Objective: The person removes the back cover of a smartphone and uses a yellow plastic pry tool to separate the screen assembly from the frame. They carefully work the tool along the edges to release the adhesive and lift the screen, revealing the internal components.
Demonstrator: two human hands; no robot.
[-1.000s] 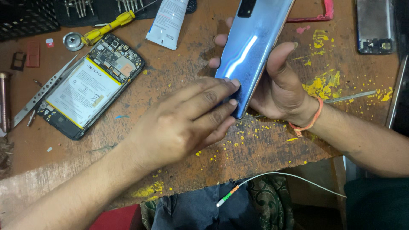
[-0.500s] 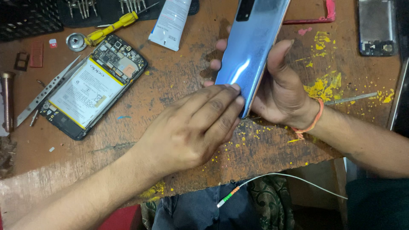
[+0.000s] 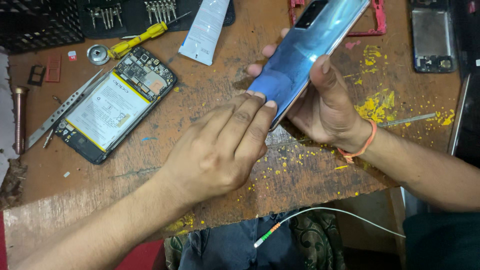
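The right hand [image 3: 327, 107] grips a blue phone [image 3: 307, 55], tilted above the tabletop [image 3: 210, 110], thumb clamped over its near edge. The left hand [image 3: 220, 150] presses its fingertips [image 3: 260, 100], held together, against the phone's lower end. An opened phone [image 3: 112, 102] lies well to the left.

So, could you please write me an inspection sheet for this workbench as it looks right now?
Surface: worn wooden bench, scratched, spattered with yellow specks.
Job's things: blue phone back cover, tilted above the bench.
Clutter: opened phone with battery exposed, yellow screwdriver, tweezers, white tube, red frame, bare phone chassis, bit set.
Grippers: right hand grips the cover's edge; left hand fingertips press its lower corner.
Cables: white cable hanging below the bench edge.
Surroundings: patterned cloth below.
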